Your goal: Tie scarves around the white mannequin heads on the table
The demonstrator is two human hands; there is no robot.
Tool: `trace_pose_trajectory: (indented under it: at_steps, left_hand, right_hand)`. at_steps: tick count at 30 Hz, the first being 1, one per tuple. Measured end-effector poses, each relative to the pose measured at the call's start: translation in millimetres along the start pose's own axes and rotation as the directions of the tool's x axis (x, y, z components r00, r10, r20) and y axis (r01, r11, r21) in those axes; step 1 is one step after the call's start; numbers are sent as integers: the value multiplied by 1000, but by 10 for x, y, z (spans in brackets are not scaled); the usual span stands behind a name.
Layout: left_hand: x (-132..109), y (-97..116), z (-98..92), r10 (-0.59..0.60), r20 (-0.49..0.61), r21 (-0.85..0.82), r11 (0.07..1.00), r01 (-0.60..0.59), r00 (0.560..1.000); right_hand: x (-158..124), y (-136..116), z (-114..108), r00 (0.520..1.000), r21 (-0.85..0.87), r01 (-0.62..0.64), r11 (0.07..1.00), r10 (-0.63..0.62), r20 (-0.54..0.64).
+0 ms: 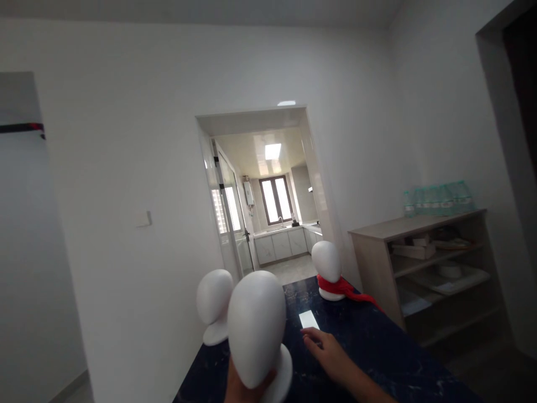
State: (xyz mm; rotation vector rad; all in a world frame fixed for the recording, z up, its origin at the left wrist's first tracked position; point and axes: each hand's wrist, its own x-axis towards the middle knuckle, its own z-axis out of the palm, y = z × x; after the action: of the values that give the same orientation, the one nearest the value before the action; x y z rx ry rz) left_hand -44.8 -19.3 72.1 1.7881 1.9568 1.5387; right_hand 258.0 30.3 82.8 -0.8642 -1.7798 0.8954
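Three white mannequin heads stand on the dark marbled surface [377, 347]. The nearest head [257, 330] is tilted toward the camera, and the left hand [241, 386] grips it from below at the neck, fingers clenched around the base; only part of that hand shows at the bottom edge. A second head [215, 305] stands just behind it to the left, upright on its foot. The third head [327, 268] stands well apart near the far end, with a red scarf [342, 288] wrapped around its neck and trailing to the right. The right hand [331, 350] lies flat on the surface, released and holding nothing, its fingertips near a bright rectangle of reflected light.

As a judgement, handling the tilted head well means keeping the grip low and firm on the neck, since the smooth rounded shape is top-heavy, and steadying it clear of the head just behind so the two do not knock together.
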Motion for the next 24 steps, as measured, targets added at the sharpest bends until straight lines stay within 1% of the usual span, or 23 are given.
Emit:
trace_pose_trajectory:
  at_steps: [2,4,6,9,12,13,15,17,20,22,23,24]
  left_hand:
    - [-104,171,327,83,44,-18,996,-82,996]
    - [-165,261,587,106,113,-73,993,-98,988]
    - [-191,264,771,89,190,-157,986,-59,978]
    - [-208,156,931,48,245,-227,974,9,968]
    - [-234,67,991,5,245,-271,961,64,970]
    - [-245,69,998,17,240,-299,952,58,971]
    - [-265,122,1008,75,220,-324,946,1,973]
    - [-283,216,1027,116,196,-260,964,-62,974]
    - [-309,336,1038,63,182,-110,993,-43,981]
    - [-322,354,970,40,232,-106,994,-15,972]
    - [-324,342,898,46,288,-130,991,-8,957]
    - [-321,318,800,59,359,-154,988,-3,932]
  right_hand:
    - [-22,-86,26,996,200,53,978,-66,58]
    - [-49,-158,26,988,299,97,949,-128,87]
    - [-66,-200,9,982,321,126,939,-163,93]
    - [-67,-205,-23,981,282,140,949,-171,89]
    - [-61,-183,-48,979,242,141,960,-172,110]
    - [-59,-178,-56,980,230,134,964,-163,114]
    - [-58,-179,-72,984,201,116,973,-140,114]
    - [-58,-191,-89,986,168,107,980,-126,105]
    - [-66,-218,-106,987,125,108,986,-121,103]
    - [-72,-220,-105,988,107,102,989,-113,108]
    - [-72,-209,-102,987,103,102,989,-114,110]
    - [-69,-187,-98,987,100,107,989,-117,110]
